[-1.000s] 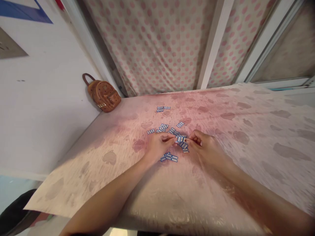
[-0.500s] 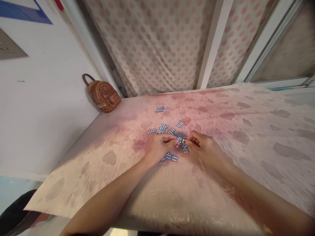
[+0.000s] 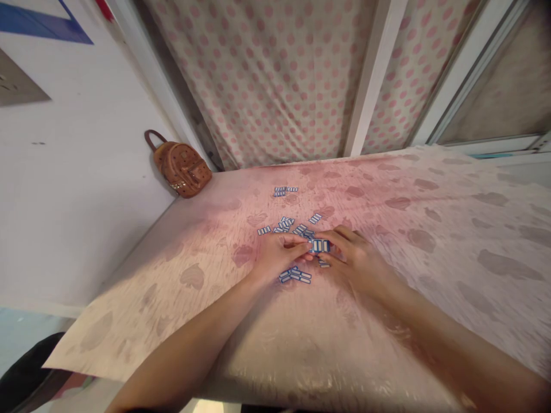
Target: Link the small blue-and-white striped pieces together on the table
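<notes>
A small blue-edged strip with white panels (image 3: pixel 319 246), like a sheet of labels, is held up between my hands; I cannot tell if it is one or several stacked. My left hand (image 3: pixel 282 252) pinches its left end between thumb and fingers. My right hand (image 3: pixel 355 255) has its thumb below and its index finger above the right part, closed about the long edges. More such strips lie on the table: a loose pile (image 3: pixel 284 224) behind my left hand, a few (image 3: pixel 295 275) in front of it, one strip (image 3: pixel 315 218) farther back. Others are partly hidden under my hands.
The table has a pinkish patterned cover (image 3: pixel 413 241). A neat group of strips (image 3: pixel 284 191) lies farther back. A brown backpack-shaped bag (image 3: pixel 183 168) leans at the left wall. Behind the table hangs a dotted curtain (image 3: pixel 275 80).
My right hand's fingers have gone from pinching the strip's right end to spanning its upper and lower edges. More of its face shows now. My left hand keeps its pinch.
</notes>
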Demonstrator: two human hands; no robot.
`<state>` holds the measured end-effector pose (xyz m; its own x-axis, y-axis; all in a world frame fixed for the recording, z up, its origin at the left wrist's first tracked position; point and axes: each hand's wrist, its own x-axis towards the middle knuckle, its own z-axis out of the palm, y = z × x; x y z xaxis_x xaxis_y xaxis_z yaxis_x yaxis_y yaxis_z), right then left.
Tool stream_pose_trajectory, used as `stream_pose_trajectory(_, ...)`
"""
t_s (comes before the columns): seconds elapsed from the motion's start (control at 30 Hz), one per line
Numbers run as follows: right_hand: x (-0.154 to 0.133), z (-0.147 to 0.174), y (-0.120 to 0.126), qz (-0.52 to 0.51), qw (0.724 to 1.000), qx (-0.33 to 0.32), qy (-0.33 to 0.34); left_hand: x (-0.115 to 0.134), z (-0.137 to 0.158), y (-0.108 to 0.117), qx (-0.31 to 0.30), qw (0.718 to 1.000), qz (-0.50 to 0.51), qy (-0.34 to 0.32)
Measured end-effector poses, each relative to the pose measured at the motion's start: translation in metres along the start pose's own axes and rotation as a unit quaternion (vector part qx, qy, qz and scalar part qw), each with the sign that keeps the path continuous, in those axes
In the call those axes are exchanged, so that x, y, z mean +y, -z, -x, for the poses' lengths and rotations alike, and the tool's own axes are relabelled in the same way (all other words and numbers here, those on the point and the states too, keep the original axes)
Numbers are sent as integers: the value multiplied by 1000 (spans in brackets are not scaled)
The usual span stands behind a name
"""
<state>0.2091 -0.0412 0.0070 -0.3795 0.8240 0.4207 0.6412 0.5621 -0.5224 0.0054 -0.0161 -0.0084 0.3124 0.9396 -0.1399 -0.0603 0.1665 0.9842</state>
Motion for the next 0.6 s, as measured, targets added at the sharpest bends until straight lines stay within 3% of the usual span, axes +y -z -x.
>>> stream_pose_trajectory(0.13,-1,-1,1,-8,1000,3,-3,3,1,-1,4,1000,14,15)
stream_pose_trajectory(0.3,9,-1,0,-48,997,13,-52,12,-1,5,51,998,-4,-26)
stream_pose_trajectory(0.6,29,3,-25,48,996,-35,-70,21,-3,14,94,993,-60,-36)
